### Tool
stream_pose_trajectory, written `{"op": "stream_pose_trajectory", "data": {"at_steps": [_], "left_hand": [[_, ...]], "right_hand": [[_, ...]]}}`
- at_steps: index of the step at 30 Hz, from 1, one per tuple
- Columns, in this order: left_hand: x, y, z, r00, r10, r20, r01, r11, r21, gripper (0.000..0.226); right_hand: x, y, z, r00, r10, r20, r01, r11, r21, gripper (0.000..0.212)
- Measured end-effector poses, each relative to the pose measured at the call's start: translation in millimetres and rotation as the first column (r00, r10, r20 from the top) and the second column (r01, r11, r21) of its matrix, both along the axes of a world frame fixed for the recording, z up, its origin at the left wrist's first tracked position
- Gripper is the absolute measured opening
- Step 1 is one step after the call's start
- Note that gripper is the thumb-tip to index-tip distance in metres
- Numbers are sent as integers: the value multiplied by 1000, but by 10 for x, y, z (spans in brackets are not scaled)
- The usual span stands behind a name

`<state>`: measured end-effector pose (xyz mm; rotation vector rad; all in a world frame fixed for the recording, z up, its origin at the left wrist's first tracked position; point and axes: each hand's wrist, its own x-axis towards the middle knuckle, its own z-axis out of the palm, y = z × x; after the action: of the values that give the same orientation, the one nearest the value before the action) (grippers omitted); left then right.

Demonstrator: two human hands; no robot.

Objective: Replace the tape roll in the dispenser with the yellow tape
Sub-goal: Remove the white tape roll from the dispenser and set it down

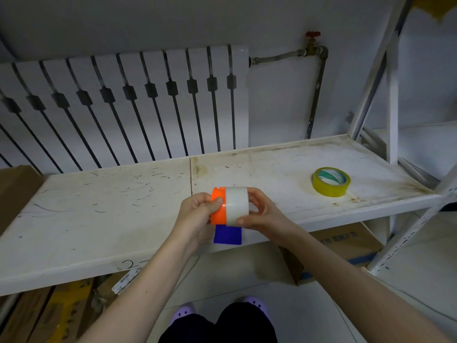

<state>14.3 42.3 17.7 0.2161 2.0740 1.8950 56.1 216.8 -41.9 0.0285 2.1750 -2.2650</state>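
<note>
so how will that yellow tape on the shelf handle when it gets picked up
The yellow tape lies flat on its side on the shelf, so it likely stays put rather than rolling. It looks like a rigid ring with an open core, probably light and easy to pinch. Its glossy surface may be a little slippery.

A scuffed, stained white shelf board (pixel 123 214) runs across the room on a white metal rack frame (pixel 393 100) that rises at the right. Behind it on the far grey wall (pixel 279 100) hangs a white radiator (pixel 128 105), its pipe (pixel 315 100) topped by a red valve (pixel 312 34). Cardboard boxes (pixel 346 246) sit underneath on the pale tiled floor (pixel 247 276).
</note>
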Motion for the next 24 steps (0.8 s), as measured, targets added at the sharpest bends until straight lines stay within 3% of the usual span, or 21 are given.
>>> {"op": "stream_pose_trajectory", "data": {"at_steps": [1, 4, 9, 11, 14, 16, 18, 22, 24], "left_hand": [[-18, 14, 12, 1000, -9, 8, 9, 1000, 7, 13], [-69, 55, 10, 999, 27, 24, -27, 1000, 11, 11], [-184, 101, 1, 984, 169, 58, -173, 982, 73, 18], [-213, 106, 3, 979, 195, 54, -200, 976, 87, 18], [-225, 131, -8, 979, 197, 56, -201, 976, 83, 17], [-212, 161, -30, 981, 184, 65, -189, 978, 90, 15], [-192, 184, -59, 983, 171, 70, -177, 981, 85, 13], [-171, 207, -101, 983, 166, 78, -172, 982, 83, 13], [-165, 206, -105, 982, 173, 80, -179, 981, 78, 13]], "right_hand": [[2, 33, -3, 1000, 21, 23, -20, 999, -50, 79], [-21, 141, -1, 1000, -18, 20, 19, 1000, -11, 80], [-129, 458, -77, 952, -301, 54, 300, 953, 36, 74], [-184, 647, -140, 882, -466, 67, 429, 855, 292, 79], [-268, 921, -209, 825, -565, 10, 389, 579, 717, 97], [-297, 1054, -210, 813, -580, -50, 361, 436, 825, 101], [-322, 1177, -219, 797, -594, -112, 388, 362, 847, 100], [-324, 1351, -252, 811, -580, -76, 399, 454, 797, 107], [-285, 1416, -271, 810, -583, -71, 393, 449, 803, 105]]}}
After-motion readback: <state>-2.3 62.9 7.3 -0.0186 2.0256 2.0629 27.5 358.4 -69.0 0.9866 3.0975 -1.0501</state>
